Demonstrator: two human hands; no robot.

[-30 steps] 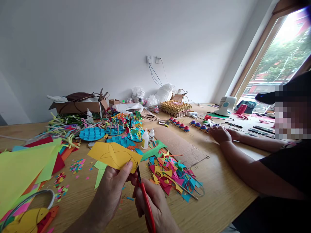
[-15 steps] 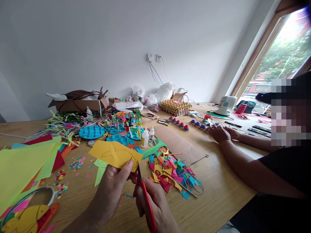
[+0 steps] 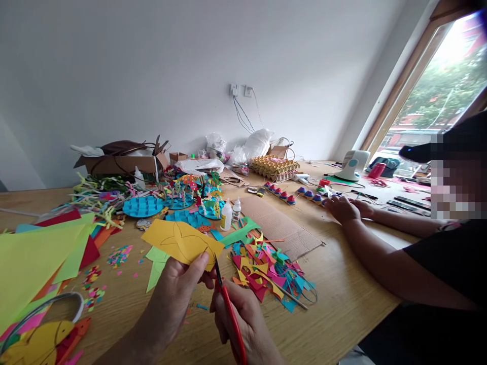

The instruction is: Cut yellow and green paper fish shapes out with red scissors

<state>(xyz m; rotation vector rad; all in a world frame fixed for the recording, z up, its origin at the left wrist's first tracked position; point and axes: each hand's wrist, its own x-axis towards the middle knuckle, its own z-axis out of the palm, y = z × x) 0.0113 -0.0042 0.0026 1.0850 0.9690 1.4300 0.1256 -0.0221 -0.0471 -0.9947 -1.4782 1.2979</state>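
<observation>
My left hand (image 3: 173,299) pinches the near edge of a yellow paper sheet (image 3: 181,241) with a drawn outline on it, thumb on top. My right hand (image 3: 243,324) grips red-handled scissors (image 3: 228,309), whose dark blades point up at the paper's lower right corner. Both hands hover just above the wooden table (image 3: 342,304) near its front edge.
A heap of coloured paper scraps (image 3: 268,274) lies right of my hands. Large coloured sheets (image 3: 38,258) lie at the left. Two glue bottles (image 3: 230,214), blue paper models (image 3: 144,206), a cardboard sheet (image 3: 279,225) and boxes (image 3: 122,163) lie farther back. Another person's hands (image 3: 344,209) rest at the right.
Almost nothing has changed. The yellow sheet and my hands have shifted very slightly as the view drifted; the scissors stay at the paper's corner.
</observation>
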